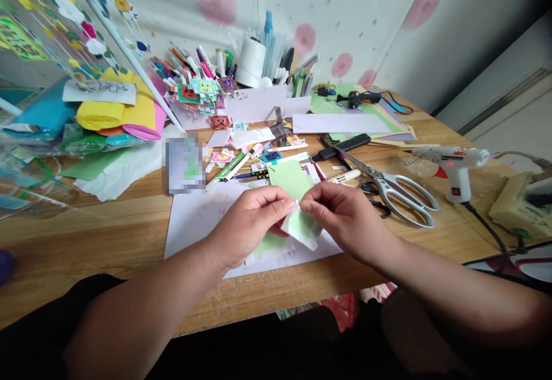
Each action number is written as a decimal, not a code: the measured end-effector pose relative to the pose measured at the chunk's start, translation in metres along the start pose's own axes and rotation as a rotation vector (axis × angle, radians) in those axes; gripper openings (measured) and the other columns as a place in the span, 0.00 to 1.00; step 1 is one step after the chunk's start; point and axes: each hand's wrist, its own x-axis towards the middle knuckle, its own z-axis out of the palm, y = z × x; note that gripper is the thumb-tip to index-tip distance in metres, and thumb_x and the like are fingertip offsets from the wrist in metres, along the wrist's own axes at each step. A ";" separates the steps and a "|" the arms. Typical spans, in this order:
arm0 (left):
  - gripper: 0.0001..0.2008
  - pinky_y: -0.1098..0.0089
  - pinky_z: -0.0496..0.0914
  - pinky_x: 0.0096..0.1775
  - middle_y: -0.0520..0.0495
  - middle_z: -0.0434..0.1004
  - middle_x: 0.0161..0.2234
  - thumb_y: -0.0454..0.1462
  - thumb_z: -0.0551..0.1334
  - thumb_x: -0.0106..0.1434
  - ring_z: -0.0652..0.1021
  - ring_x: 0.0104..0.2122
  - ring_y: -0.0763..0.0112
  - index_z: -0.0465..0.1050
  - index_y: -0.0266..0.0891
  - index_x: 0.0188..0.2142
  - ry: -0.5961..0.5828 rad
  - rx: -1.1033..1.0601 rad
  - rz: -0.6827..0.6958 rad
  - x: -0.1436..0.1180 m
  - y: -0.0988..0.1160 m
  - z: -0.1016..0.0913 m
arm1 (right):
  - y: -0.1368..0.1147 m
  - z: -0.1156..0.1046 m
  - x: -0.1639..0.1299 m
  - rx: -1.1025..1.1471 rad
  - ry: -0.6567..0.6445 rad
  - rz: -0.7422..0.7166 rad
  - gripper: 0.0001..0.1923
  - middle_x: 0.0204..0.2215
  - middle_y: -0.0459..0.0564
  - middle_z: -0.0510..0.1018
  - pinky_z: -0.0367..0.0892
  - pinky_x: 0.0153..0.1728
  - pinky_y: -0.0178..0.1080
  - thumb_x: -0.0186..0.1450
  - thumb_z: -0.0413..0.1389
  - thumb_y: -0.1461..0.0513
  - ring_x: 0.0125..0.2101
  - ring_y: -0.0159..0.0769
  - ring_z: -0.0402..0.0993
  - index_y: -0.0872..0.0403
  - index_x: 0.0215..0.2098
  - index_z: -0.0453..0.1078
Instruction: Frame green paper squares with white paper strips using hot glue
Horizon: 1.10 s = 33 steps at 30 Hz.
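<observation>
The small green paper piece [301, 226] sits between both hands just above a white sheet [194, 219] spread on the wooden table [86, 242]. It looks thin, light and limp, likely to crease or tear if pulled hard, so the edges and corners are the sensible places to take it. The left hand [252, 219] pinches its upper left corner between thumb and fingertips; the right hand [345, 216] pinches the upper right edge in the same way. A pale layer seems to lie along its lower edge, perhaps a backing or a fold, though the view is too small to be sure.

A larger green card [291, 177] lies just behind the hands. Scissors [394, 187] rest to the right, near the right wrist, and a glue gun [452, 167] stands further right with its cord trailing toward the table edge. Markers and paper scraps [241, 161] clutter the space behind, before a white box of pens [254, 101]. Rolled coloured felt [112, 112] is stacked at far left, well apart.
</observation>
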 end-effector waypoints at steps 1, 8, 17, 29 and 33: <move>0.10 0.75 0.61 0.26 0.55 0.64 0.21 0.40 0.61 0.60 0.66 0.23 0.77 0.69 0.37 0.25 -0.005 0.014 -0.005 0.000 0.000 0.000 | 0.001 0.000 -0.001 0.005 -0.003 0.005 0.09 0.22 0.45 0.71 0.61 0.25 0.35 0.62 0.55 0.59 0.23 0.30 0.65 0.56 0.27 0.69; 0.11 0.74 0.54 0.23 0.56 0.59 0.19 0.39 0.60 0.59 0.60 0.21 0.77 0.67 0.38 0.22 0.013 0.354 0.040 -0.001 0.003 -0.004 | -0.001 -0.003 0.003 0.093 -0.132 0.084 0.15 0.18 0.41 0.65 0.56 0.22 0.33 0.62 0.56 0.54 0.20 0.28 0.59 0.57 0.25 0.70; 0.15 0.74 0.63 0.26 0.55 0.62 0.21 0.43 0.59 0.61 0.67 0.24 0.75 0.66 0.38 0.22 0.000 0.196 0.026 -0.001 0.002 -0.004 | 0.004 -0.002 0.005 0.141 -0.063 0.073 0.12 0.18 0.40 0.66 0.58 0.21 0.33 0.61 0.58 0.56 0.19 0.27 0.60 0.56 0.25 0.68; 0.09 0.76 0.65 0.24 0.54 0.68 0.20 0.39 0.62 0.58 0.71 0.22 0.76 0.70 0.37 0.24 0.033 0.390 0.005 -0.001 0.008 -0.002 | -0.002 -0.010 0.006 0.203 -0.168 0.149 0.17 0.16 0.42 0.68 0.60 0.22 0.34 0.62 0.56 0.52 0.19 0.29 0.64 0.55 0.22 0.67; 0.09 0.76 0.64 0.23 0.55 0.68 0.19 0.38 0.63 0.58 0.70 0.21 0.77 0.71 0.37 0.23 0.046 0.419 0.022 -0.001 0.009 -0.003 | -0.004 -0.011 0.008 0.091 -0.171 0.148 0.12 0.16 0.42 0.69 0.58 0.21 0.33 0.60 0.58 0.56 0.19 0.28 0.63 0.57 0.25 0.71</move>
